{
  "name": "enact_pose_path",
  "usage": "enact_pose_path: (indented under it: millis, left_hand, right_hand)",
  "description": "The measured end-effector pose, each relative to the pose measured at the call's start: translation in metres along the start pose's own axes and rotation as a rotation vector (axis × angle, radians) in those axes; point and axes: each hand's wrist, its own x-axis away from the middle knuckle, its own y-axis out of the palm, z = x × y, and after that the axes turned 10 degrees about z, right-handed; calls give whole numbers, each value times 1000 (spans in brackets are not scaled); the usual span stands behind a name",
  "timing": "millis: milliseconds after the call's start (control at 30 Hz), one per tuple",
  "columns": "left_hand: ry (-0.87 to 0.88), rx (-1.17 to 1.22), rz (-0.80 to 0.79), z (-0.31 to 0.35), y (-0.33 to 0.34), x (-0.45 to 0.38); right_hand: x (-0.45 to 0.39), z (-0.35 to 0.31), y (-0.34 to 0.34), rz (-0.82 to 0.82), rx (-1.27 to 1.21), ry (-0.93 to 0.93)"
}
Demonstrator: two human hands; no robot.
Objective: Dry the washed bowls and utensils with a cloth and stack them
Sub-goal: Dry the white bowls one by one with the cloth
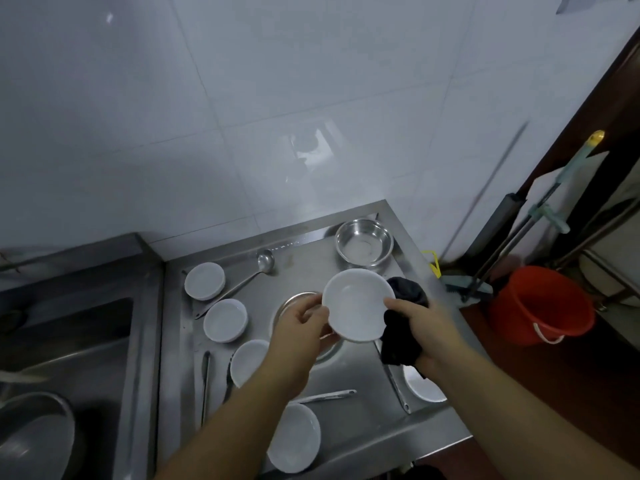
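Head view of a steel draining counter (346, 424) with both hands raised above it. The left hand (301, 323) grips the near-left rim of a white bowl (356, 304), thumb on the inner face and fingers curled beneath. The right hand (419, 323) pinches the bowl's right rim through a black cloth (398, 344), thumb over the edge; the cloth is bunched in the palm, hangs below the fingers and shows again beyond them behind the rim. The bowl is held clear of the counter, tilted with its opening toward the camera, between the two sets of fingers.

Beneath the left fingers lies a round steel plate (294, 303), partly hidden. Beyond the fingers of both hands stands an upright steel bowl (363, 245). Left of the left fingers, three white bowls lie in a diagonal row: far (204, 280), middle (225, 320), near (247, 362); a steel ladle (256, 271) lies beside the far one. Another white bowl (294, 438) sits under the left forearm, and one more (426, 388) under the right wrist. A red bucket (543, 303) stands on the floor right of the right hand
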Motion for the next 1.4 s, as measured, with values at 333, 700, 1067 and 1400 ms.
enact_pose_path:
  millis: [333,700,1067,1400]
  left_hand:
    - [-246,31,82,-36,104,-50]
    - [-421,23,170,-111,176,-117]
    - [-478,-74,322,-167,198,-158]
    - [-444,-151,369,-183,192,-172]
  right_hand:
    - [-110,-25,-66,87,91,31]
    - [-217,-16,-112,282,622,-59]
    - [-263,17,-114,272,966,-139]
    - [-276,37,-103,244,945,-160]
